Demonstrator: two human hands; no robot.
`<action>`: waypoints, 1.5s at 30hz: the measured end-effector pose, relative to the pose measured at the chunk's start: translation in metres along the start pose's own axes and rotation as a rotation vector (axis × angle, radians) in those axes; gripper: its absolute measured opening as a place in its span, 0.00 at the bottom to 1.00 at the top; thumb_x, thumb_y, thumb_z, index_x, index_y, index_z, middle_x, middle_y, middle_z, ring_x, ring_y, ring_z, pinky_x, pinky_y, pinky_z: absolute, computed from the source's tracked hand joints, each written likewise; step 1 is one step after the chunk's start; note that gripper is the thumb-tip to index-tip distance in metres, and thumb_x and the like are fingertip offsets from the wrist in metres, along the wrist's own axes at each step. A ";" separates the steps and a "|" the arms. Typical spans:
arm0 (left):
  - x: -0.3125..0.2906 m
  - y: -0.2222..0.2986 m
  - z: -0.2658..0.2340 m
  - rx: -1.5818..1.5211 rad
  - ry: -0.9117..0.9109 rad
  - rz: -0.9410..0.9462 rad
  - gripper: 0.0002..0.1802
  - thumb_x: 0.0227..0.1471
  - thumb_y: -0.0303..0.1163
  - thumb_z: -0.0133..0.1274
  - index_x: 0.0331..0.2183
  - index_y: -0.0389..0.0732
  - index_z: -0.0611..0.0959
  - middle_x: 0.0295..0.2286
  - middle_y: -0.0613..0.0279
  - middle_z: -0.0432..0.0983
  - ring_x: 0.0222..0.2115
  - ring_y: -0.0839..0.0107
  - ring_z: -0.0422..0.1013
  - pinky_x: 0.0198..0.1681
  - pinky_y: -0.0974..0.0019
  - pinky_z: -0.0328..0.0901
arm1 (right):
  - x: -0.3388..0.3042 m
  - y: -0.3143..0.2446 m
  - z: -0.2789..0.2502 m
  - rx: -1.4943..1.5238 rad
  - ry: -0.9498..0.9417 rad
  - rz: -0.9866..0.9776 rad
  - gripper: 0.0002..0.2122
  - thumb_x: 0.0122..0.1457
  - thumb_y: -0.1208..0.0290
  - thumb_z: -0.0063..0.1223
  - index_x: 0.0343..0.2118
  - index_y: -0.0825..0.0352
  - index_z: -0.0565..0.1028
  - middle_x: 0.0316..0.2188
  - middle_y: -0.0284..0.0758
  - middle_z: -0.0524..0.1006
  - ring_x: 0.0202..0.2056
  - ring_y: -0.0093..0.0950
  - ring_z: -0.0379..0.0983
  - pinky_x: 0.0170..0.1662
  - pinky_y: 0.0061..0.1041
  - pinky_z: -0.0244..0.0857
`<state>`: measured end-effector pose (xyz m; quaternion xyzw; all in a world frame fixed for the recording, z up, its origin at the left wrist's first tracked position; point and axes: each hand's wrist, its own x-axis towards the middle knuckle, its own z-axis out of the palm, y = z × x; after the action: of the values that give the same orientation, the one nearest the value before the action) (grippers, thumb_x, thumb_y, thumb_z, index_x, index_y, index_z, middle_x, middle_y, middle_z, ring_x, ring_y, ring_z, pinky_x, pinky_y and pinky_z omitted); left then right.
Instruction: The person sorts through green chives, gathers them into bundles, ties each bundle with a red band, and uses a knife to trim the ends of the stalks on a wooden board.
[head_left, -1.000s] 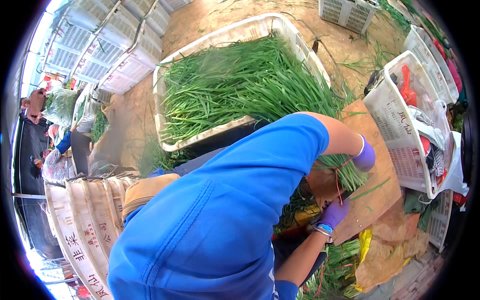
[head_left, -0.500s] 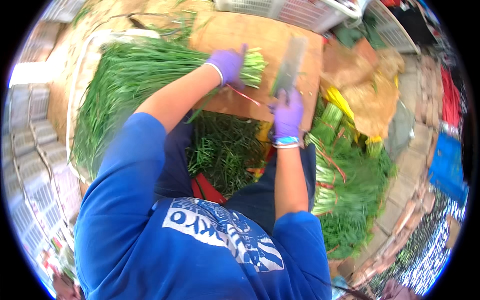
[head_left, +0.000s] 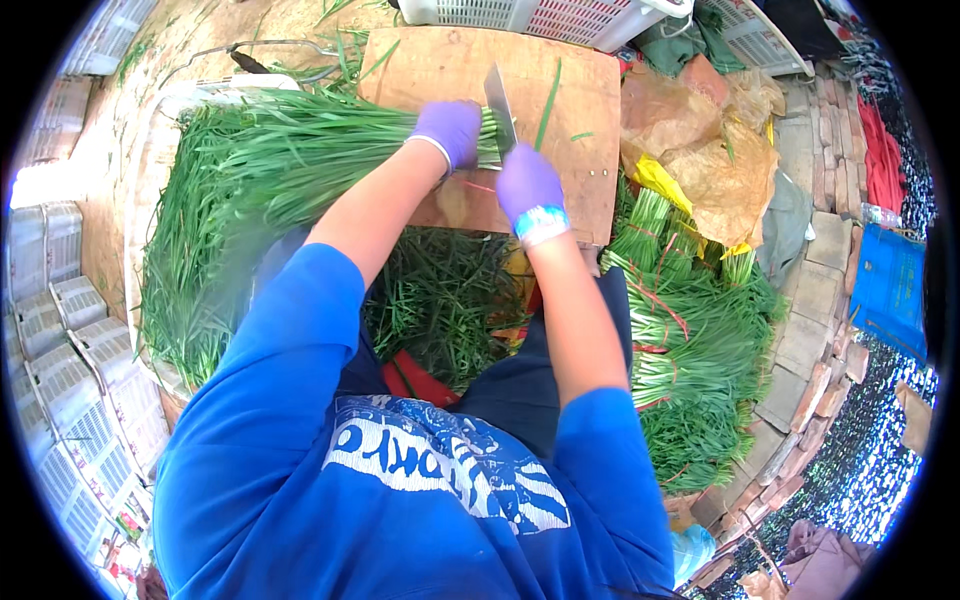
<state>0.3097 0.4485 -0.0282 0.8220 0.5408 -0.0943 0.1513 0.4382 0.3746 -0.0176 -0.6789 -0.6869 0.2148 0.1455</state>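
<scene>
My left hand (head_left: 450, 133), in a purple glove, is closed around a large bunch of garlic chives (head_left: 310, 135) near its pale stem ends. The long green leaves spread left over a white crate (head_left: 145, 240). In my right hand (head_left: 528, 185), also gloved in purple, is a cleaver (head_left: 500, 108); its blade stands on edge against the cut ends, just right of my left hand. Under both lies a wooden board (head_left: 585, 110). A loose green leaf (head_left: 550, 103) rests right of the blade. Part of a red tie (head_left: 480, 187) shows below the stems.
Tied bunches of chives (head_left: 690, 350) are heaped to my right. Loose green trimmings (head_left: 440, 300) lie below the board, between my legs. White plastic crates (head_left: 570, 20) stand beyond the board, and more crates (head_left: 95, 350) at far left. Brown plastic sheeting (head_left: 725, 180) lies right of the board.
My right hand has brought the cleaver left, from the board's right side to the stem ends. The left hand keeps its hold on the bunch. A loose leaf now shows on the board.
</scene>
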 end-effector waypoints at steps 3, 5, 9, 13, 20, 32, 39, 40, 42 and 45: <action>0.003 0.000 0.002 -0.021 0.017 0.007 0.24 0.31 0.38 0.55 0.33 0.36 0.72 0.31 0.47 0.73 0.33 0.55 0.71 0.35 0.59 0.66 | 0.029 -0.022 -0.005 -0.045 -0.121 0.121 0.07 0.49 0.75 0.39 0.28 0.71 0.68 0.25 0.49 0.73 0.30 0.45 0.71 0.33 0.40 0.64; 0.003 -0.001 0.002 -0.023 -0.010 0.000 0.24 0.30 0.38 0.55 0.33 0.37 0.72 0.31 0.48 0.73 0.33 0.56 0.71 0.36 0.60 0.66 | 0.012 -0.013 -0.003 -0.081 -0.111 0.099 0.08 0.50 0.74 0.39 0.28 0.72 0.69 0.26 0.49 0.73 0.31 0.44 0.71 0.35 0.40 0.64; 0.004 0.002 0.009 -0.030 0.022 -0.002 0.19 0.34 0.34 0.54 0.33 0.38 0.75 0.33 0.51 0.73 0.35 0.58 0.71 0.36 0.61 0.66 | -0.013 -0.005 0.004 -0.020 -0.168 0.170 0.08 0.50 0.74 0.38 0.28 0.72 0.69 0.25 0.52 0.72 0.31 0.48 0.70 0.34 0.40 0.64; -0.001 0.002 0.004 0.003 0.064 0.005 0.18 0.35 0.34 0.53 0.34 0.39 0.75 0.33 0.51 0.73 0.35 0.58 0.71 0.37 0.62 0.66 | 0.021 -0.011 0.020 0.052 -0.107 0.177 0.07 0.49 0.74 0.40 0.28 0.72 0.68 0.27 0.53 0.71 0.31 0.48 0.69 0.34 0.41 0.63; 0.001 -0.006 0.015 0.025 0.060 0.042 0.21 0.35 0.38 0.53 0.34 0.37 0.71 0.32 0.49 0.72 0.34 0.57 0.70 0.36 0.59 0.65 | 0.000 -0.005 0.035 0.084 -0.053 0.187 0.10 0.52 0.72 0.36 0.30 0.73 0.69 0.27 0.52 0.73 0.31 0.46 0.71 0.34 0.41 0.64; -0.006 0.005 0.004 0.123 -0.008 0.022 0.35 0.28 0.47 0.60 0.39 0.39 0.67 0.35 0.52 0.70 0.37 0.58 0.69 0.39 0.59 0.64 | -0.021 0.039 0.049 0.204 -0.045 0.298 0.10 0.50 0.70 0.41 0.29 0.72 0.69 0.27 0.53 0.72 0.33 0.47 0.70 0.36 0.40 0.63; -0.071 -0.006 -0.012 -0.011 -0.096 0.184 0.67 0.22 0.49 0.64 0.56 0.40 0.39 0.46 0.44 0.62 0.43 0.49 0.63 0.45 0.57 0.60 | -0.023 0.022 0.031 0.169 0.513 0.209 0.15 0.46 0.68 0.52 0.35 0.71 0.68 0.34 0.48 0.70 0.36 0.42 0.67 0.40 0.33 0.62; -0.075 -0.014 -0.006 0.039 -0.073 0.112 0.67 0.21 0.51 0.64 0.55 0.39 0.40 0.45 0.44 0.62 0.43 0.49 0.64 0.45 0.57 0.60 | -0.030 0.024 0.037 0.251 0.589 0.134 0.17 0.45 0.69 0.53 0.38 0.72 0.67 0.34 0.46 0.70 0.36 0.39 0.67 0.41 0.30 0.61; -0.080 -0.015 -0.006 0.083 -0.071 0.045 0.67 0.19 0.54 0.64 0.55 0.36 0.45 0.46 0.44 0.61 0.43 0.51 0.64 0.46 0.57 0.59 | -0.037 0.026 0.046 0.553 0.466 0.230 0.18 0.46 0.70 0.53 0.39 0.72 0.66 0.34 0.44 0.70 0.36 0.36 0.67 0.40 0.28 0.61; -0.091 -0.008 0.006 0.220 0.060 0.000 0.65 0.19 0.55 0.64 0.54 0.36 0.47 0.46 0.46 0.61 0.45 0.54 0.62 0.48 0.57 0.56 | -0.046 0.023 0.061 1.020 0.354 0.351 0.21 0.49 0.70 0.53 0.44 0.73 0.63 0.33 0.38 0.70 0.34 0.26 0.66 0.39 0.22 0.61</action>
<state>0.2668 0.3709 -0.0064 0.8361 0.5315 -0.1284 0.0441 0.4303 0.3229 -0.0775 -0.6524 -0.3380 0.4234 0.5299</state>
